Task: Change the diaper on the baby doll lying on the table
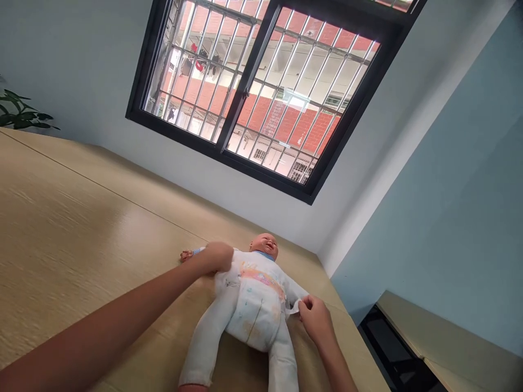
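Note:
A baby doll (267, 245) in white clothes lies on its back on the wooden table, its legs toward me. Around its hips is a white diaper (255, 310) with an orange and pink printed band across the front. On the right, my right hand (317, 320) pinches a white diaper tab (294, 308) pulled out from the diaper's side. My left hand (218, 257) is beside the doll's chest and arm on the left, slightly blurred, with its fingers turned away and hidden. One doll hand (187, 255) shows beyond it.
The light wooden tabletop (81, 228) stretches to the left, with a seam along it. A barred window (253, 98) is in the wall behind. Green leaves (24, 114) show at far left. A lower wooden unit with a black glossy front (388, 343) stands at right.

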The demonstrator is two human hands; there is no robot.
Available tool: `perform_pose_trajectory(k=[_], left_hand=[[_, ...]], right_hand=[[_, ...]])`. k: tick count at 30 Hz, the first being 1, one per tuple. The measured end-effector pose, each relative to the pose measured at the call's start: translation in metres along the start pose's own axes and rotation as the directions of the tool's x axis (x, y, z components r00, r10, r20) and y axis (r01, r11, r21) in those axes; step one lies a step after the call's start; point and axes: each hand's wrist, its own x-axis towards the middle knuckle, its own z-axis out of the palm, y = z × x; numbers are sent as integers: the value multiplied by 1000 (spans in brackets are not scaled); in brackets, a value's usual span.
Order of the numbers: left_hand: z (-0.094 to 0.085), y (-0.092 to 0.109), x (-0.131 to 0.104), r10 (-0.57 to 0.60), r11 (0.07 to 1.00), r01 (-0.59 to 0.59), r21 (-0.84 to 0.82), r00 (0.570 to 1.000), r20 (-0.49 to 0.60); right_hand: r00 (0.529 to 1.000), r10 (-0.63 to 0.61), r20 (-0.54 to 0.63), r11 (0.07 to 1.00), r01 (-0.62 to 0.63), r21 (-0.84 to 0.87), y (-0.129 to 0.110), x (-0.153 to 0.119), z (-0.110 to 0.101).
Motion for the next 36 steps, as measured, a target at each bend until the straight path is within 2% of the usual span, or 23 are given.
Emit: perform_pose_trajectory(k=[2,4,7,9,11,14,18,20,23,26,28,30,31,33,35,36], left_hand=[[-11,-18,-2,-102,993,104,62,994,-34],[-18,-26,-3,-126,988,132,83,990,-70],[-18,-19,-3,-12,1000,14,22,997,-81],[-12,-8,-2,83,996,-85,-42,996,-40],[-3,2,-1,155,984,-154,-95,988,13],[6,9,-2,193,971,-186,-148,981,34],[1,11,-7,206,941,-171,-292,974,93],[-7,14,-12,274,891,-198,-409,952,135],[-17,19,-21,375,778,-167,-605,897,234],[-22,22,-29,446,667,-77,-741,838,315],[-24,23,-32,489,597,-19,-802,801,346],[-26,24,-32,505,563,8,-827,789,351],[-27,26,-32,501,581,-14,-814,795,344],[-26,33,-34,475,709,-141,-691,820,319],[-21,43,-39,435,859,-304,-413,858,273],[-17,50,-44,413,901,-356,-248,880,235]], right_hand=[[998,4,-65,995,-10,-99,11,1,-14],[994,-44,-101,991,31,-128,12,2,-20],[996,-84,-29,993,86,77,-1,1,-9],[996,-69,62,963,51,264,-14,-3,6],[986,-83,145,932,25,361,-25,-7,20],[975,-107,195,924,26,380,-33,-11,32],[968,-53,246,867,-77,492,-43,-10,26],[930,-53,364,781,-189,596,-54,-11,16],[831,-166,531,683,-292,670,-72,-16,0],[727,-276,629,694,-302,653,-82,-22,-13],[680,-304,667,724,-290,625,-84,-26,-18],[641,-336,690,752,-258,606,-87,-31,-22],[613,-359,704,766,-238,598,-90,-34,-24],[556,-398,729,793,-191,578,-98,-42,-28],[500,-425,754,823,-134,552,-108,-52,-32],[475,-432,767,839,-101,535,-113,-57,-33]])
